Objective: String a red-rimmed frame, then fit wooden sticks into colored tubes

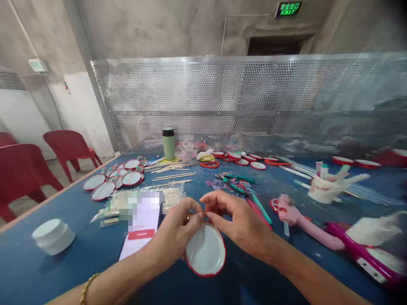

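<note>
A round white disc with a red rim (206,253) hangs in front of me above the blue table. My left hand (179,224) is closed at its upper left edge, thumb and forefinger pinching near the top of the rim. At that same top point my right hand (237,218) has its thumb and forefinger brought together; whatever is between those fingertips is too small to make out. The two hands almost touch. Behind them lie green-handled pliers (237,186) among thin coloured strands (219,184).
A phone (144,224) and bagged wooden sticks (173,195) lie left, with finished-looking discs (132,178) piled behind. A white jar (53,236) stands far left, a green bottle (169,144) at the back. Right are a tool cup (321,189), another person's hand (289,210) and a magenta tissue-topped item (372,258).
</note>
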{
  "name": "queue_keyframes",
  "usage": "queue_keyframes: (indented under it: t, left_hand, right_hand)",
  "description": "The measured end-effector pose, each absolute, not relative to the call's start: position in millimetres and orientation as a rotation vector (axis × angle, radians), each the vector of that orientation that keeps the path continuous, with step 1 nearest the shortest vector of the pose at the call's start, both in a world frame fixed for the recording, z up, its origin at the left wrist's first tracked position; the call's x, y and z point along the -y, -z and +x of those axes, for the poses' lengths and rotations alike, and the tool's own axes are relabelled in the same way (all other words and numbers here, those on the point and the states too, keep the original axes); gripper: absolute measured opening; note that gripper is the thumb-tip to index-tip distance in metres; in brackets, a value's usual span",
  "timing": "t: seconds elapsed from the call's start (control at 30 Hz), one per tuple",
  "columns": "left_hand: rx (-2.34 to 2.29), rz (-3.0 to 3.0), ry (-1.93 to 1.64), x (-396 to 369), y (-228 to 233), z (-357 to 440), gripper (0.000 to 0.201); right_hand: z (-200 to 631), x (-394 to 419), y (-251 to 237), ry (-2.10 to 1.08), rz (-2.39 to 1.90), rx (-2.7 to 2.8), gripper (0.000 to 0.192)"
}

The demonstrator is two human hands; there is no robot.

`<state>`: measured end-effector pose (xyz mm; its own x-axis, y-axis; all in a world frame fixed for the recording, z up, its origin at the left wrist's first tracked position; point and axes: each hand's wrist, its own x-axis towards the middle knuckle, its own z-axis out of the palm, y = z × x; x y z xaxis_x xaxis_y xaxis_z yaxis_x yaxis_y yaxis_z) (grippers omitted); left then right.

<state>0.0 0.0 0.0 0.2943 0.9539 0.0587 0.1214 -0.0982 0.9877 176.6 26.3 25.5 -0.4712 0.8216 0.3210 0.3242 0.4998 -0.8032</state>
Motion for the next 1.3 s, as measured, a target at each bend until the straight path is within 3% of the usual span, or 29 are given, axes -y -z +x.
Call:
queue_keyframes:
  t: [0.37,0.7,0.93,1.07,1.2,1.3]
  left_hand:
    - [-0.958,1.529,-1.005,6.8,-13.0,-1.2,0.028]
    - [-0.914,1.674,-0.936,8.6,-14.0,-7.4,0.031]
    - [-0.918,1.714,-1.02,8.7,-16.1,-9.4,0.03]
    - [-0.889,1.606,-1.094,9.2,-15.8,-5.8,0.029]
    - [-1.054,1.494,-1.228,6.2,-17.9,-3.2,0.03]
    - [-1.119,1.461,-1.286,2.9,-20.8,-3.0,0.029]
  right_hand:
    - [178.3,-29.2,-28.6,-0.919,-1.029,2.027,0.016]
    - [188.5,-25.8,-38.1,-1.767,-0.493,1.571,0.003]
    - [198.7,-29.1,-36.2,-2.028,-0.34,1.456,0.019]
    - [208.2,-32.6,-39.6,-1.836,-0.58,1.598,0.039]
    - [205.5,-31.6,-46.0,-1.541,-0.878,1.792,0.075]
    - [196.2,-27.5,-45.5,-1.511,-0.934,1.875,0.086]
